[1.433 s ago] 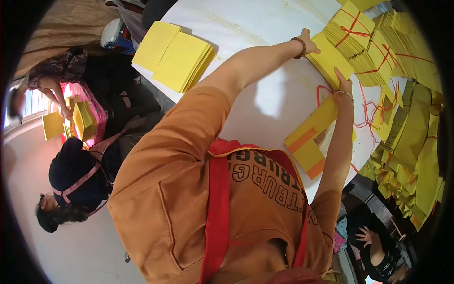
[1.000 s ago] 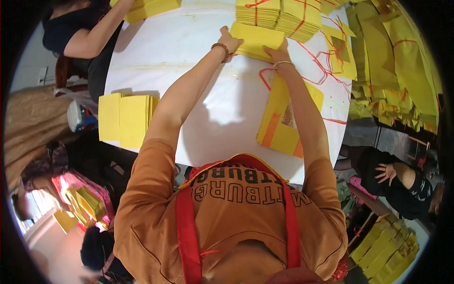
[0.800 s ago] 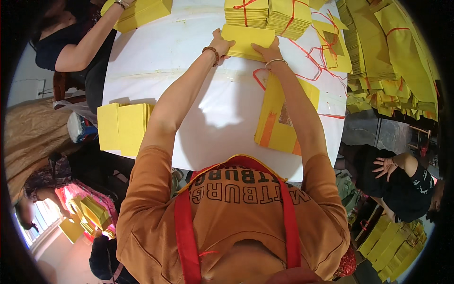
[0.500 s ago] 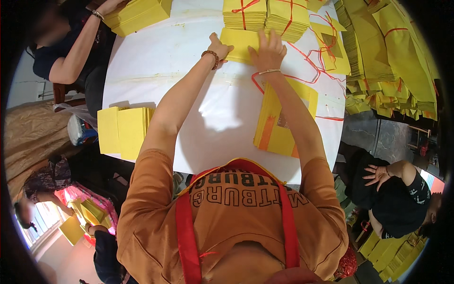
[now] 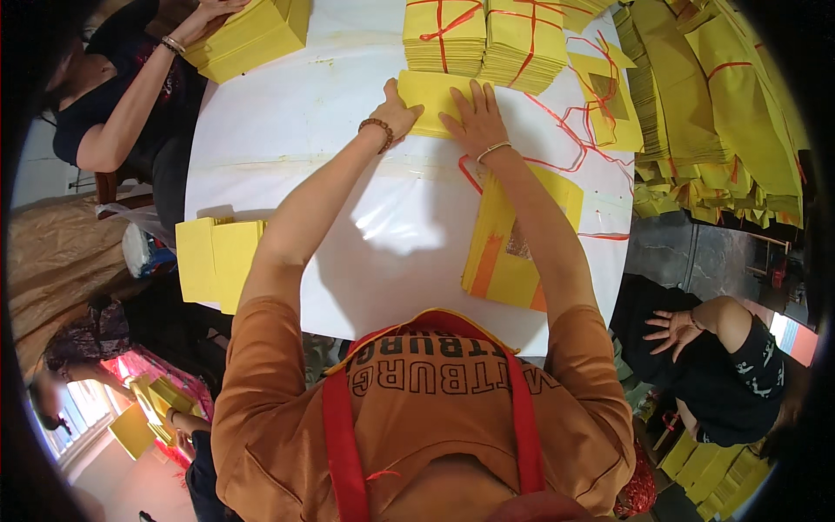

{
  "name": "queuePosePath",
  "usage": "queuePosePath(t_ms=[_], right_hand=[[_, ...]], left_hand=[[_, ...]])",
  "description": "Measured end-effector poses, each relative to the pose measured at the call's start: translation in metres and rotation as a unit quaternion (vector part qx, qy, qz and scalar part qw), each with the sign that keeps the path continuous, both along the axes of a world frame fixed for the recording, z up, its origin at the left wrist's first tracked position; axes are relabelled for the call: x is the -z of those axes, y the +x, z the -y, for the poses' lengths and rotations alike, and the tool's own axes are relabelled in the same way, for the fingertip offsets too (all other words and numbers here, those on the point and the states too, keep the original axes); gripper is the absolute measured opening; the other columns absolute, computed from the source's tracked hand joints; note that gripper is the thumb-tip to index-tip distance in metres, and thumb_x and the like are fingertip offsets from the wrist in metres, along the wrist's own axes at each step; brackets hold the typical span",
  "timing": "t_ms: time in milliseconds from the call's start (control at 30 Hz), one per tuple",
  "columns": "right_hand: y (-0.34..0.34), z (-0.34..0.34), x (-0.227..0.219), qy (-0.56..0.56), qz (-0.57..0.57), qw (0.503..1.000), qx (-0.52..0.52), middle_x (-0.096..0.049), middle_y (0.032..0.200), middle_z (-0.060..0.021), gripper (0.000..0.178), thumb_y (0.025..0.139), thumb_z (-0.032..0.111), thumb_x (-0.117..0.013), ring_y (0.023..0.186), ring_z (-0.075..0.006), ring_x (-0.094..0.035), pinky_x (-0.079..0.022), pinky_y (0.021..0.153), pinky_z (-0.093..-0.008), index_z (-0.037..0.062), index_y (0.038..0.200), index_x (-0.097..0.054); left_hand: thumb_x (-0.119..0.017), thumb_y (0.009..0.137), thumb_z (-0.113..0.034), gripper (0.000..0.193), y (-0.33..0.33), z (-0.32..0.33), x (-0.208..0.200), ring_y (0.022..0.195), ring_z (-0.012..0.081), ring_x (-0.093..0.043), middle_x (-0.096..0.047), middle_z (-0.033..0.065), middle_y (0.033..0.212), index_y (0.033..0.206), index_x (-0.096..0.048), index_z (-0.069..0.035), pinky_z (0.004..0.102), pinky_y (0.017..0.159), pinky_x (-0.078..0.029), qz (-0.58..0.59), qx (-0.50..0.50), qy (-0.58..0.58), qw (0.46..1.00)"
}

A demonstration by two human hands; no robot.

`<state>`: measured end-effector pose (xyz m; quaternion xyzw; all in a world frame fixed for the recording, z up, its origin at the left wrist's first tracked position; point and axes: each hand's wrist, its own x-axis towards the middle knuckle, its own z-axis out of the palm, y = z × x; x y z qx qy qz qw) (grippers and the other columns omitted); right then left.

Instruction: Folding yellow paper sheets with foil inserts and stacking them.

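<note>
A flat yellow paper stack (image 5: 426, 89) lies in front of two tied bundles near the far side of the table. My left hand (image 5: 396, 115) is closed around its left near corner, thumb along the near edge. Across its right part lies my right hand (image 5: 475, 123), fingers stretched out and spread. Under my right forearm is another yellow paper stack (image 5: 494, 226) with orange strips and a dark patch, partly covered by the arm. The tied yellow bundles (image 5: 445, 39) have red string around them.
Loose red string (image 5: 565, 117) trails over the white table (image 5: 383, 217) at right. Two yellow stacks (image 5: 213, 261) stand by my left forearm. At far left a person (image 5: 122, 113) touches a yellow pile (image 5: 248, 43). More yellow paper (image 5: 722, 96) is heaped at right, near another person (image 5: 704, 365).
My right hand has shifted left, from the stack's right end onto its top, and its fingers lie flatter. My left hand stays at the left corner. The whole view has shifted slightly.
</note>
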<state>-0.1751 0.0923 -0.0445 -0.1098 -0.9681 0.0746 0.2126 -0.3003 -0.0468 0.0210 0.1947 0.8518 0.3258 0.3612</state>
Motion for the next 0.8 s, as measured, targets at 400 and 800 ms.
queuePosePath(t_ms=[400,800], right_hand=[[0.001,0.005,-0.010,-0.008,0.049,0.999,0.006,-0.026,0.134,-0.0222,0.055,0.085,0.039,-0.044,0.124,-0.0433,-0.019,-0.019,0.104,-0.0471,0.0053,0.128,-0.037],[0.009,-0.049,-0.012,-0.569,0.006,0.819,-0.075,-0.026,0.137,-0.0175,0.054,0.087,0.028,-0.046,0.128,-0.0274,-0.024,-0.019,0.105,-0.0335,0.0010,0.131,-0.031]], left_hand=[[-0.045,0.083,-0.051,0.061,0.012,-0.019,0.017,0.124,0.0277,-0.030,-0.037,0.0121,0.131,0.129,-0.037,-0.012,0.0467,0.100,-0.021,-0.503,0.331,0.115,0.790],[-0.054,0.073,-0.059,0.083,0.012,-0.018,0.025,0.129,0.0260,-0.020,-0.028,0.0115,0.138,0.133,-0.030,-0.008,0.0460,0.104,-0.015,-0.473,0.353,0.083,0.803]])
